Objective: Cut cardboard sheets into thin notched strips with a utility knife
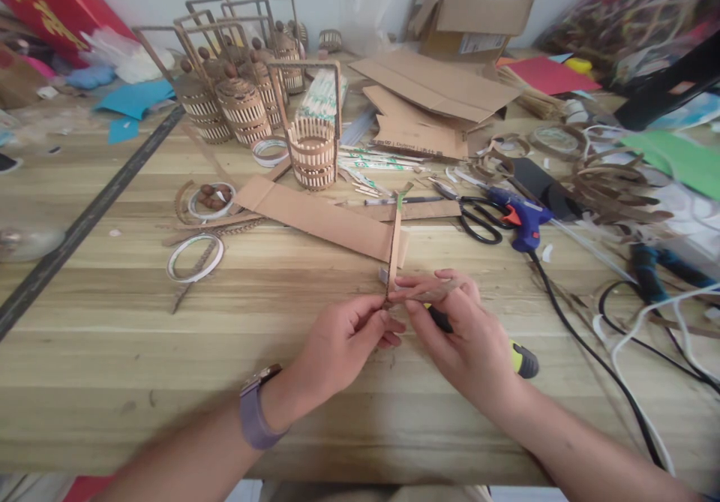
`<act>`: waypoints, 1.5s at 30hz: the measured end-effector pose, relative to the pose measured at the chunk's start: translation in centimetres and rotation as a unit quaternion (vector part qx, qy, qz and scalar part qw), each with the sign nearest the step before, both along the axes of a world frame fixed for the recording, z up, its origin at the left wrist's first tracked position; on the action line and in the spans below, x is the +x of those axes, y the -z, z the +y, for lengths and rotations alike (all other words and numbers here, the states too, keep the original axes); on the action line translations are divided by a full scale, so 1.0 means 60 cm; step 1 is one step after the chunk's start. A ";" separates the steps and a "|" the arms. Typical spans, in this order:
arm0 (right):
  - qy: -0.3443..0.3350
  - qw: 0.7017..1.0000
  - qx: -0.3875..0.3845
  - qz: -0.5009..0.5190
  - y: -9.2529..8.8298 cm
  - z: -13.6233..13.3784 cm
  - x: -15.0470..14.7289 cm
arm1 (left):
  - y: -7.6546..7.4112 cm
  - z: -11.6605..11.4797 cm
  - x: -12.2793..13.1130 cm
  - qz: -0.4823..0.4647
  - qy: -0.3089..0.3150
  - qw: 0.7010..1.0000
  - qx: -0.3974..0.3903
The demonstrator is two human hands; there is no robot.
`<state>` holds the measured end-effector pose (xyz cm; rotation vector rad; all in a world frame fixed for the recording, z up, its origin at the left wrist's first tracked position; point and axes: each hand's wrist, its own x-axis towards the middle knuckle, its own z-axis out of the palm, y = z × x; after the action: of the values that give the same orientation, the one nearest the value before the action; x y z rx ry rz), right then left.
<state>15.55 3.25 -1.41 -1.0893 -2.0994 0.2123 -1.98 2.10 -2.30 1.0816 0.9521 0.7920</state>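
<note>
A narrow cardboard strip [395, 243] with a green mark near its far end rises from between my hands. My left hand [346, 341] pinches its near end between thumb and forefinger. Close beside it, my right hand [458, 333] has its fingers pressed on a thin brown strip [430, 290] that meets the upright one. Beneath the right hand lies a yellow-green and black tool [524, 359], mostly covered. A flat cardboard piece [320, 217] rests just beyond the hands.
Small stick-built lanterns [243, 108] with tall handles stand at the back left. Black scissors [484, 217] and a blue glue gun [526, 217] lie to the right, with cables below. Tape rings [195, 257] lie left; cardboard sheets [433, 85] are behind.
</note>
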 end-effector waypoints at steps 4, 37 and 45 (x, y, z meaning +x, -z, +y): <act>-0.018 1.000 0.014 0.012 0.003 -0.002 -0.003 | 0.000 0.003 0.001 -0.027 -0.003 0.999 -0.020; -0.028 0.999 0.033 -0.013 0.006 -0.001 -0.006 | 0.004 0.005 0.003 -0.059 -0.018 0.997 -0.055; -0.017 0.999 0.031 0.004 0.001 0.000 -0.005 | 0.001 0.004 0.002 -0.014 -0.006 0.999 -0.036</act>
<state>15.27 3.26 -1.46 -1.0155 -2.1054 0.1669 -1.89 2.31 -2.35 1.0003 0.9570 0.7741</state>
